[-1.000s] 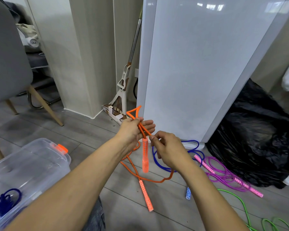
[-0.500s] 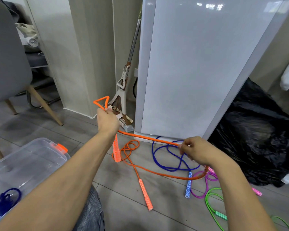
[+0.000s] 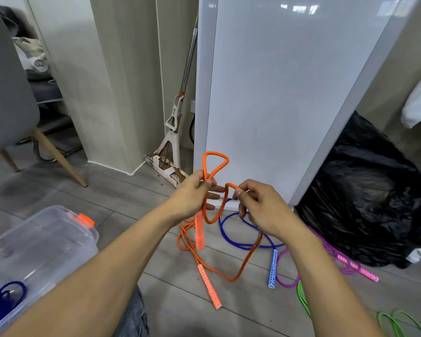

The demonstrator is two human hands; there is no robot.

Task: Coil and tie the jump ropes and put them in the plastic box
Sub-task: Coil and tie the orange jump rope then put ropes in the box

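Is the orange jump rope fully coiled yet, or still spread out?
Mostly spread: the left hand and right hand hold two loops of the orange jump rope, but the rest trails over the floor.

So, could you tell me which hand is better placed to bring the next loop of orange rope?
Probably the right hand: it pinches the free run of the orange jump rope, trailing to the floor, while the left hand grips the gathered loops.

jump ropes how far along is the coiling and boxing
Done: one coiled dark blue rope lies in the plastic box. In hand: left hand and right hand grip loops of the orange rope. Left: blue rope, purple rope and green rope lie loose on the floor.
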